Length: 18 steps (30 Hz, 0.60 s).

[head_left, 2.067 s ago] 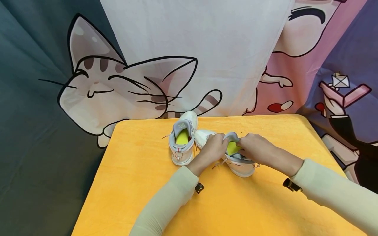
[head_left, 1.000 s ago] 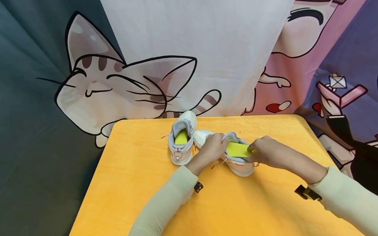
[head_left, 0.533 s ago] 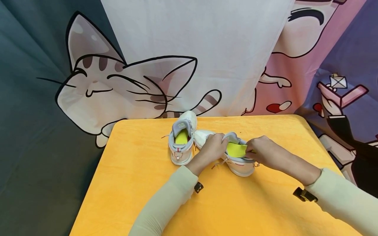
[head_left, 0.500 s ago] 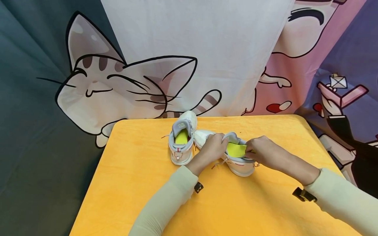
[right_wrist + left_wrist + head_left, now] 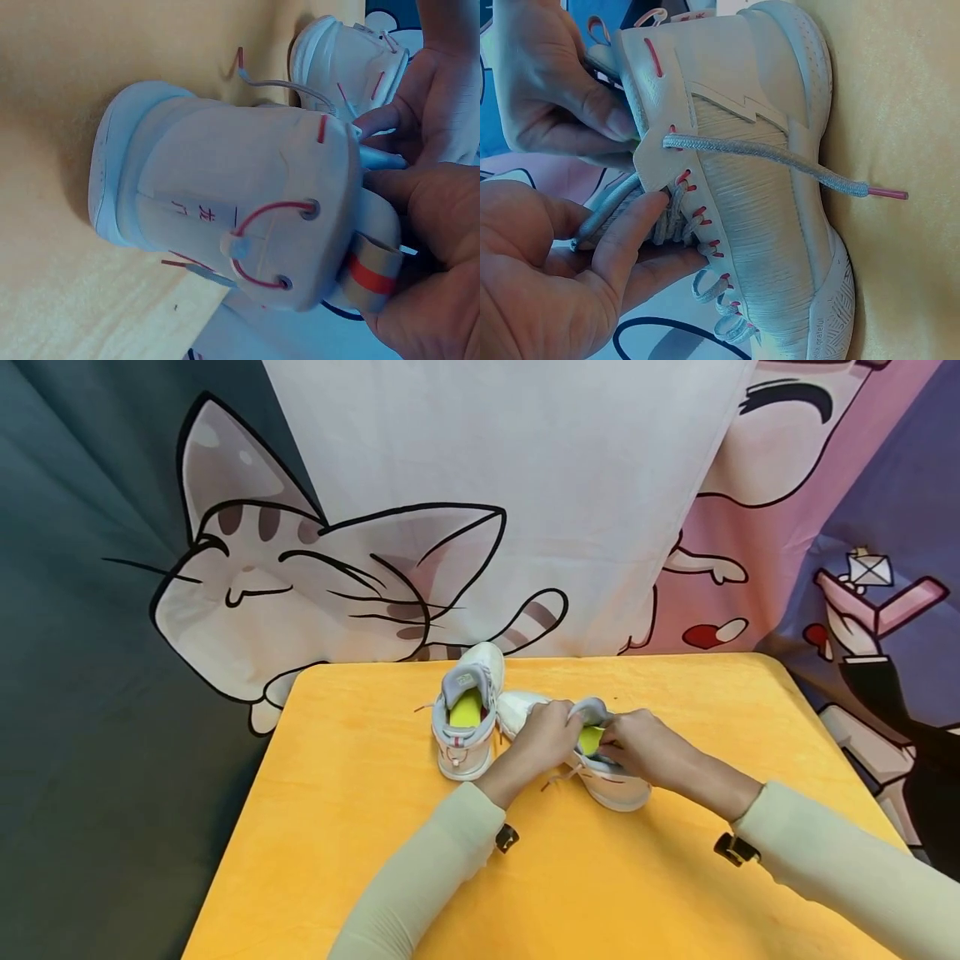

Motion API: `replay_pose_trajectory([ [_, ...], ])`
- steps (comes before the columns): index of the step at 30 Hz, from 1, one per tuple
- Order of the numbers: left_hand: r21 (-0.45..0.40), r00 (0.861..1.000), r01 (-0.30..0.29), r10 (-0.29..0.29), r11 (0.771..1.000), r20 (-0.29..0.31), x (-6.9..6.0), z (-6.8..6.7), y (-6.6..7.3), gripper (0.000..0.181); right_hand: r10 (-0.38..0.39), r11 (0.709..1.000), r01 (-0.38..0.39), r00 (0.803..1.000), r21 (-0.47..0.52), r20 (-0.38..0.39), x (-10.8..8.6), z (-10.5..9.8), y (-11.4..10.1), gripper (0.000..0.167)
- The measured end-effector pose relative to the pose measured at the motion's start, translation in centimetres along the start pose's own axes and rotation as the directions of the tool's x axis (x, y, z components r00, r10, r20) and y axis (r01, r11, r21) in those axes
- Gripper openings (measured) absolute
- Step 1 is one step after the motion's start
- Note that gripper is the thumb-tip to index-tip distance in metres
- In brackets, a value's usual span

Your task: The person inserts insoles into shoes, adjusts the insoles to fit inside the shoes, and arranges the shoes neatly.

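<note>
A white sneaker (image 5: 617, 790) with grey laces and red lace loops stands on the yellow table, toe pointing away to the left. My left hand (image 5: 540, 737) pinches its grey tongue (image 5: 590, 708); the left wrist view has the thumb and fingers around the tongue beside the laces (image 5: 676, 214). Fingers of my right hand (image 5: 647, 745) reach into the shoe opening and hold the yellow-green insole (image 5: 589, 740), mostly covered by the hand and the collar. From behind, the right wrist view has the sneaker's heel (image 5: 225, 195) with its pull tab (image 5: 371, 271); no insole shows there.
To the left stands the matching sneaker (image 5: 461, 760), upright, with a yellow-green insole (image 5: 465, 710) inside. Both shoes rest on the yellow tabletop (image 5: 360, 810). Directly behind the table's far edge hangs a cloth (image 5: 585, 485) printed with cartoon figures.
My right hand first drew back rightward with the insole's end showing, then moved left and deeper into the shoe; less of the insole is visible now. My left hand keeps hold of the tongue.
</note>
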<state>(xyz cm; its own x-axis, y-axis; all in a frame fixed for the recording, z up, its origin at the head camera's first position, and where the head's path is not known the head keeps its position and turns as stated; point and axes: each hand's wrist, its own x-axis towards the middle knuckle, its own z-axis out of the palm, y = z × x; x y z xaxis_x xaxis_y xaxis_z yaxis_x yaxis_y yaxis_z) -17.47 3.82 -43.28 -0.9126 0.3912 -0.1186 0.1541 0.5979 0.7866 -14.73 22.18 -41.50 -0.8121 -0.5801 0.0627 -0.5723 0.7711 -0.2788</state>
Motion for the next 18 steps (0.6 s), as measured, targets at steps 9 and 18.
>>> replay_pose_trajectory([
  [9, 0.002, 1.000, 0.004, -0.004, 1.000, -0.008, -0.1, -0.2, -0.1, 0.038, -0.042, 0.999, 0.041, 0.999, -0.022, -0.034, 1.2, 1.2, -0.3, 0.009],
  [18, -0.033, 1.000, 0.004, -0.004, 0.999, 0.011, -0.1, 0.0, -0.1, 0.038, 0.022, 0.999, -0.021, 1.000, -0.037, 0.023, 1.5, 1.1, -0.6, 0.021],
])
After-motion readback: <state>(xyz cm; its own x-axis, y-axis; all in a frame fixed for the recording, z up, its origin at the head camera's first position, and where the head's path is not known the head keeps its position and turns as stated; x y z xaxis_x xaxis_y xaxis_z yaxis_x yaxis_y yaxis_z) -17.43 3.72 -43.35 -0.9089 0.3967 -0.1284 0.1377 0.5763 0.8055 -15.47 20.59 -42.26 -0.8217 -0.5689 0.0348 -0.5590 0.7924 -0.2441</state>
